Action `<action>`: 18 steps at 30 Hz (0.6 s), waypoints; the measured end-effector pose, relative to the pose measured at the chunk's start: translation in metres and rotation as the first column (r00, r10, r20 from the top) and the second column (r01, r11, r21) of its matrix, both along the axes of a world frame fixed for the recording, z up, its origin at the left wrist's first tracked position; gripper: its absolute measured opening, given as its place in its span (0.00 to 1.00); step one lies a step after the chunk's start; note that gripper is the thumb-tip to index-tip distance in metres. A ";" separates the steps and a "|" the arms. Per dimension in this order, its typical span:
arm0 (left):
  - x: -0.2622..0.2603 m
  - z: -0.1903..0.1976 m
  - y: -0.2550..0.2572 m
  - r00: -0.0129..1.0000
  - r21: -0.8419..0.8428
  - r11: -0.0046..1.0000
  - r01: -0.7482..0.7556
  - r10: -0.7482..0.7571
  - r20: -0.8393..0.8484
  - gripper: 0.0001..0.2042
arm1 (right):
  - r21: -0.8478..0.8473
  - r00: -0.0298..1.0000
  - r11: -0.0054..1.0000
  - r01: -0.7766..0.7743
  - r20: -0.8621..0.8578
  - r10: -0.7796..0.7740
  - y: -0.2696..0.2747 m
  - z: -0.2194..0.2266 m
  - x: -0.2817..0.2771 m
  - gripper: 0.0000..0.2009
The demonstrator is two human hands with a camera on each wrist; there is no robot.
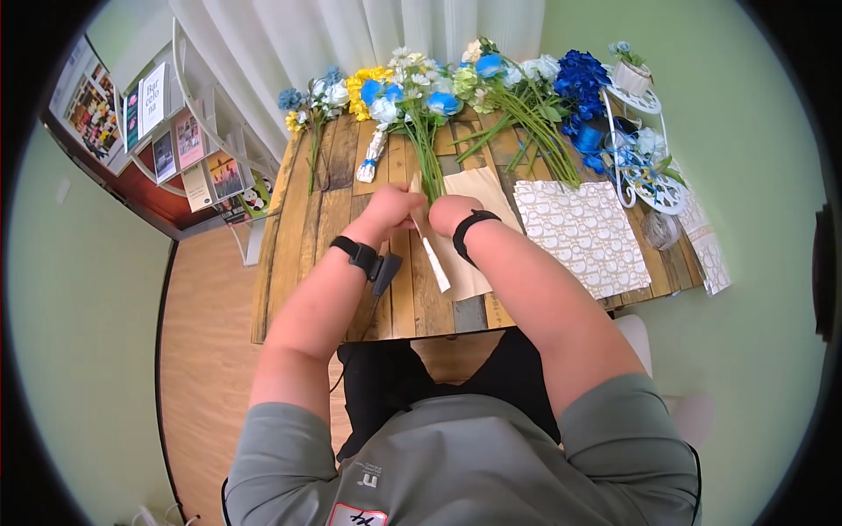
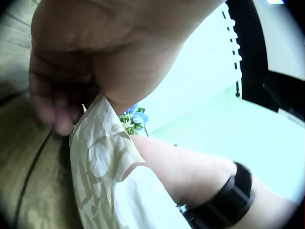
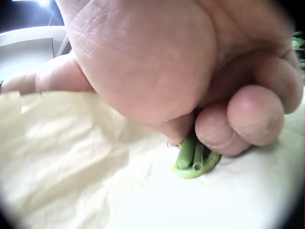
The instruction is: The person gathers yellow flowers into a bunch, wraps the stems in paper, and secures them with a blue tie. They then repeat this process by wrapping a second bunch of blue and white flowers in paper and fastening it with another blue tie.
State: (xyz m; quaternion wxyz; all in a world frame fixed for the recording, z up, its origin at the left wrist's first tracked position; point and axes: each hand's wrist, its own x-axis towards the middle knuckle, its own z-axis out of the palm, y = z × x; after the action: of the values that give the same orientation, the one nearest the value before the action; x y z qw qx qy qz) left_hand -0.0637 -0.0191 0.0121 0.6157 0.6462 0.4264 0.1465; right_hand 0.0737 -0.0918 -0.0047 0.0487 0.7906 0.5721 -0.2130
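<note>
My left hand point(image 1: 392, 209) pinches the raised left edge of a sheet of wrapping paper point(image 1: 467, 273), plain beige inside. In the left wrist view the paper's outer side point(image 2: 97, 160) shows a white and tan pattern. Fingers of my right hand point(image 1: 454, 214) curl round the lower ends of green flower stems point(image 3: 187, 153), close over the beige side of the sheet. Those stems run away from me to a bunch of white and blue flowers point(image 1: 412, 92) at the far side of the table. Part of the stems is hidden behind the hands and the folded edge.
A patterned paper sheet point(image 1: 583, 237) lies to the right on the wooden table point(image 1: 303, 254). More stems point(image 1: 535, 127), yellow flowers point(image 1: 364, 92) and dark blue flowers point(image 1: 579, 79) line the back. A white wire stand point(image 1: 649, 171) stands at right, a magazine rack point(image 1: 189, 114) at left.
</note>
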 end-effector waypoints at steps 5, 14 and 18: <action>0.032 -0.002 0.003 0.998 0.091 0.994 0.061 -0.059 -0.024 0.06 | 0.166 0.999 0.986 0.022 -0.038 -0.016 -0.011 -0.015 0.007 0.15; 0.065 -0.018 0.018 0.992 0.113 0.991 0.068 -0.055 -0.114 0.05 | 0.355 0.979 0.933 0.062 -0.205 0.013 -0.031 -0.020 0.014 0.21; 0.069 -0.008 0.005 0.977 0.218 0.973 0.076 -0.029 -0.211 0.09 | 0.467 0.980 0.884 -0.019 -0.165 0.108 -0.043 -0.025 0.014 0.14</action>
State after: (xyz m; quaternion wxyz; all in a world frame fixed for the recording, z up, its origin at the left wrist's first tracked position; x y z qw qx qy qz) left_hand 0.0054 -0.0146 0.0038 0.4949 0.7345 0.4513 0.1095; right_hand 0.0881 -0.1347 -0.0295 -0.1879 0.7368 0.6339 -0.1415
